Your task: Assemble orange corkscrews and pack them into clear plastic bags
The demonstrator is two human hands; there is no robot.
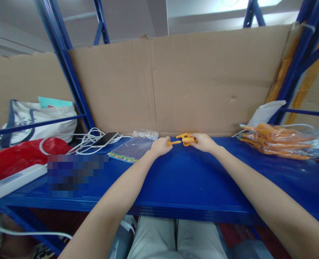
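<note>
A small orange plastic part [185,139] lies at the back of the blue shelf [191,180], close to the cardboard wall. My right hand [204,142] is closed on its right end. My left hand [160,145] pinches a thin orange screw-like rod [173,142] that points into the part from the left. Both hands rest low over the shelf surface, almost touching each other.
A clear bag of several orange parts [278,141] lies at the right. Left of my hands are a clear plastic bag [133,148], a phone [104,139] with white cables [86,142], a red bag [21,155], a white power strip [13,181] and a tote bag [37,118]. Cardboard [181,82] walls the back.
</note>
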